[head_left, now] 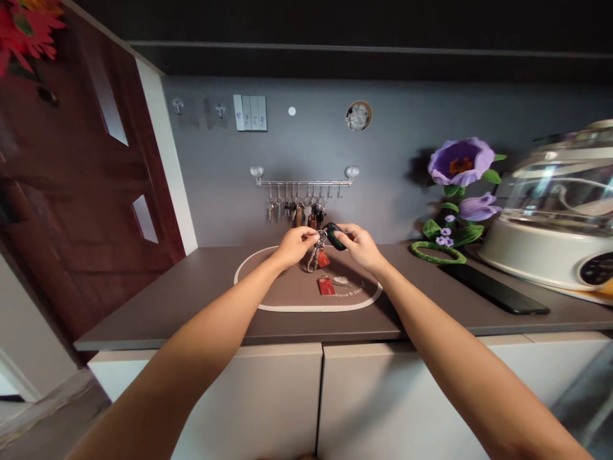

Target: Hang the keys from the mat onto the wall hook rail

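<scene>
Above an oval brown mat (282, 287), my two hands hold one bunch of keys between them. My left hand (295, 246) pinches the key ring (322, 237), from which a braided strap (313, 258) and a red tag (324, 259) hang. The black key fob (337, 236) is gripped by my right hand (360, 245), thumb on its face. On the mat below lies a second red tag (326, 285) with a key beside it. Behind the hands, a clear hook rail (306, 183) on the wall carries several key bunches (290, 208).
Right of the mat are a black phone (495, 289), a purple knitted flower (460, 163) and a white appliance with a clear cover (541, 249). A dark shelf (335, 61) overhangs the counter (158, 297). A red-brown door (71, 160) stands left.
</scene>
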Tool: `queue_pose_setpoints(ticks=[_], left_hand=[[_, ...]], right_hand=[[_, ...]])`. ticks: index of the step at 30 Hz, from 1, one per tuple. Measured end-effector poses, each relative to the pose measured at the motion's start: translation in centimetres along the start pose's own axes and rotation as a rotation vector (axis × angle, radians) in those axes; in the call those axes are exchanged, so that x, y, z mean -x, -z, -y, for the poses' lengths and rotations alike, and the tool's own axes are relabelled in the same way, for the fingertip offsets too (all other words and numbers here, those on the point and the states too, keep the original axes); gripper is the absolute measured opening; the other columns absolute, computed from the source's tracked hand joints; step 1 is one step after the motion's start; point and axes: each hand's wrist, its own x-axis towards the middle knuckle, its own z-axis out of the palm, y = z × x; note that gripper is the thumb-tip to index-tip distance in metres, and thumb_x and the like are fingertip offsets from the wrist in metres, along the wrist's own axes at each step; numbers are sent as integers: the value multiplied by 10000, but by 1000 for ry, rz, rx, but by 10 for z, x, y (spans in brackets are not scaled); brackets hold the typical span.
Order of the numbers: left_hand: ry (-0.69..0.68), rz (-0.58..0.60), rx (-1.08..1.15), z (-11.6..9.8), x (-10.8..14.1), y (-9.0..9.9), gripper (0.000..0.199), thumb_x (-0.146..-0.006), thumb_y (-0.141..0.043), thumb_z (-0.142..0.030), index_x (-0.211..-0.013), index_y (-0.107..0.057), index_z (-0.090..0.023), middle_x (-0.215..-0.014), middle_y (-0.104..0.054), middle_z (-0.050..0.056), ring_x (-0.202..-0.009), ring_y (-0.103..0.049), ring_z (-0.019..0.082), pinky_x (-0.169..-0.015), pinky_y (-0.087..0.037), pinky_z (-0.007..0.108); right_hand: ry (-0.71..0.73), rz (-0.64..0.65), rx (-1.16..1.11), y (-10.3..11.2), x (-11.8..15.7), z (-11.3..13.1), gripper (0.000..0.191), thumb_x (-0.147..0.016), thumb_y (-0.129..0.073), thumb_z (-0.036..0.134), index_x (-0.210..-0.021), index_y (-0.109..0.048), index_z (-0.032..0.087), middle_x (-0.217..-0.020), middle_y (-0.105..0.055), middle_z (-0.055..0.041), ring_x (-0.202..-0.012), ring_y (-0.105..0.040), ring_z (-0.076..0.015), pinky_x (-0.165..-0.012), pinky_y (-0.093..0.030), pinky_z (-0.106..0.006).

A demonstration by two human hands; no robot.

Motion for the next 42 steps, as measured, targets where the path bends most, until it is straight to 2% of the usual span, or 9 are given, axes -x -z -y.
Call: queue_pose_setpoints(ticks=[7, 12, 17, 20, 24, 29, 33, 37, 42], left_hand=[[64, -67, 180, 0, -3, 4, 203, -730, -542, -302, -798, -615, -125, -759, -639, 28, -705, -561, 123, -706, -430, 255], [130, -120, 373, 0, -7, 6, 185, -709, -579, -289, -777, -618, -122, -711, -631, 19, -651, -550, 104, -672, -437, 247], [261, -148, 638, -7, -8, 7, 120, -731, -562, -206, -777, -605, -104, -810, -651, 64, -728, -584, 118, -707, -474, 275], [290, -140, 752, -12, -6, 8, 83, -742, -545, -165, -751, -586, -93, -836, -656, 89, -739, -598, 133, -730, -488, 314], [284, -131, 877, -16, -4, 8, 69, -750, -522, -122, -720, -573, -86, -854, -661, 110, -763, -612, 146, -771, -486, 342], [308, -106, 952, -15, -4, 7, 54, -726, -564, -115, -720, -599, -74, -797, -667, 105, -762, -615, 151, -805, -468, 340], [286, -78, 986, -17, -2, 6, 73, -695, -619, -141, -718, -614, -72, -790, -665, 106, -725, -611, 148, -811, -450, 347], [266, -65, 1013, -20, -1, 4, 68, -694, -620, -137, -718, -621, -73, -744, -657, 87, -699, -603, 139, -801, -444, 334], [273, -57, 1022, -21, -1, 0, 78, -678, -639, -134, -729, -629, -76, -729, -652, 73, -690, -595, 129, -799, -433, 321]], right_hand=[[-62, -25, -168, -2, 0, 2, 350, -765, -504, 406, -994, -594, 156, -972, -624, -71, -865, -561, -174, -802, -433, -329], [-64, 6, -170, -3, 0, 5, 349, -763, -510, 403, -1005, -595, 166, -981, -624, -71, -868, -562, -175, -810, -430, -334], [6, 31, -98, -5, 1, 6, 320, -785, -494, 386, -1010, -608, 189, -994, -618, -56, -912, -547, -173, -852, -402, -331], [34, 79, -49, -7, 1, 6, 317, -784, -502, 380, -1025, -612, 205, -995, -617, -53, -919, -548, -179, -859, -398, -337], [29, 184, -126, -12, 4, 9, 312, -795, -490, 364, -1034, -601, 198, -1048, -610, -55, -960, -549, -179, -889, -390, -335], [-30, 255, -202, -17, 7, 6, 395, -765, -534, 336, -1137, -501, 207, -1010, -608, -48, -833, -575, -143, -789, -454, -316], [11, 228, -135, -18, 7, 2, 418, -733, -574, 340, -1125, -481, 226, -1027, -578, -40, -863, -556, -150, -799, -449, -328], [59, 98, -95, -19, 4, 7, 320, -790, -493, 380, -1077, -505, 239, -1109, -525, -49, -1000, -504, -166, -879, -401, -342], [106, -9, -48, -24, -1, 13, 241, -809, -459, 396, -936, -571, 225, -1002, -558, -39, -973, -504, -160, -864, -389, -317]])
